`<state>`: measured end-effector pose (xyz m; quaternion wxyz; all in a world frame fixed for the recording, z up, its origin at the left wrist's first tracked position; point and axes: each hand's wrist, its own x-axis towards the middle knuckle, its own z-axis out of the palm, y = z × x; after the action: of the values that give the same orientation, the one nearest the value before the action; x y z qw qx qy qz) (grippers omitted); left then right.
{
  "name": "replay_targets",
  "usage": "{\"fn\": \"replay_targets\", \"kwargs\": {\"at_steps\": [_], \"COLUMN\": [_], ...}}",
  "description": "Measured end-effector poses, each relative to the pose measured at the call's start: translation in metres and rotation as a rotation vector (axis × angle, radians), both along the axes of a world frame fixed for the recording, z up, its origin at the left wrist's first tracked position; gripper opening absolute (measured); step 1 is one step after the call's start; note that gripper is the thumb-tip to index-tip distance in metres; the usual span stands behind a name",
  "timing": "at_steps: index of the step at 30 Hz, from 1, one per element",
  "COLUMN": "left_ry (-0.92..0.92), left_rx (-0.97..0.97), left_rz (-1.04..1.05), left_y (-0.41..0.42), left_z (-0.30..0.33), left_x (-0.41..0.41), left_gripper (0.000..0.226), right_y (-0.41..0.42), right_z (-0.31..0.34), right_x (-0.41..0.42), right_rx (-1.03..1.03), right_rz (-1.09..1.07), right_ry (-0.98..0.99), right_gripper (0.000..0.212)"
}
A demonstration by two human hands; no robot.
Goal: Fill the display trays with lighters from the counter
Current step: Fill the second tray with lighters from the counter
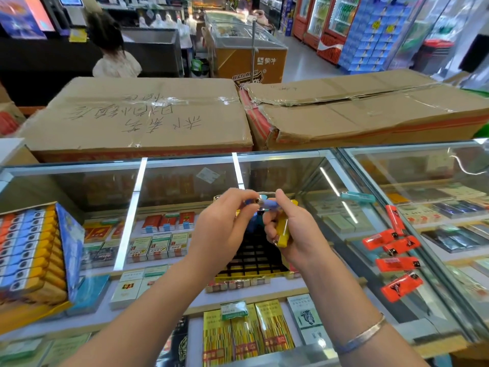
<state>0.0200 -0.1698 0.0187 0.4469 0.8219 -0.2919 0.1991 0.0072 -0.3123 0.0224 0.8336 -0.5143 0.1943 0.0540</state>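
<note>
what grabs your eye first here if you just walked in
Two hands meet at the centre above the glass counter: the left hand pinches a blue lighter, and the right hand holds it too, plus a yellow lighter. Orange lighters lie scattered to the right; a full display tray stands far left.

Glass counter (330,165) with scattered lighters (397,264)

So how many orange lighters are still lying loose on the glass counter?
5 orange lighters, all on the glass right of the hands: one upright-ish, two side by side, one below, one nearest. None seem hidden.
</note>
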Motion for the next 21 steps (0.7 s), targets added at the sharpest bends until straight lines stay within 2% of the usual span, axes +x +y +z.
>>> {"fn": "replay_targets", "kwargs": {"at_steps": [3, 5, 8, 10, 12, 14, 15, 17, 19, 21], "left_ry": [0.110, 0.175, 0.210, 0.180, 0.140, 0.096, 0.090, 0.115, 0.139, 0.167], "left_rx": [-0.040, 0.028, 0.164, 0.166, 0.115, 0.063, 0.040, 0.004, 0.006, 0.015], "left_rz": [-0.040, -0.160, -0.272, -0.238, -0.177, -0.106, -0.074, -0.058, -0.079, -0.074], "left_y": [0.005, 0.010, 0.016, 0.018, 0.017, 0.016, 0.016, 0.016, 0.018, 0.020], "left_z": [0.006, 0.010, 0.012, 0.012, 0.013, 0.013, 0.014, 0.015, 0.015, 0.014], "left_x": [0.007, 0.010, 0.012, 0.013, 0.012, 0.011, 0.011, 0.012, 0.013, 0.013], "left_gripper": [0.022, 0.022, 0.035, 0.037, 0.029, 0.021, 0.024, 0.028, 0.018, 0.020], "right_y": [-0.005, -0.009, -0.016, -0.017, -0.017, -0.017, -0.016, -0.018, -0.021, -0.024], "right_z": [-0.001, -0.002, -0.001, -0.001, -0.001, -0.001, -0.002, -0.004, -0.008, -0.012], "right_x": [-0.001, -0.002, -0.002, 0.000, 0.002, 0.004, 0.005, 0.006, 0.008, 0.011], "right_rx": [-0.047, -0.041, -0.009, -0.031, -0.077, -0.131, -0.175, -0.324, -0.499, -0.616], "right_rz": [0.069, 0.108, 0.142, 0.176, 0.186, 0.148, 0.103, -0.033, -0.173, -0.206], "right_ry": [0.038, 0.082, 0.129, 0.133, 0.131, 0.110, 0.087, 0.033, -0.007, -0.019], "right_gripper": [0.030, 0.032, 0.032, 0.031, 0.031, 0.030, 0.028, 0.024, 0.020, 0.016]}}
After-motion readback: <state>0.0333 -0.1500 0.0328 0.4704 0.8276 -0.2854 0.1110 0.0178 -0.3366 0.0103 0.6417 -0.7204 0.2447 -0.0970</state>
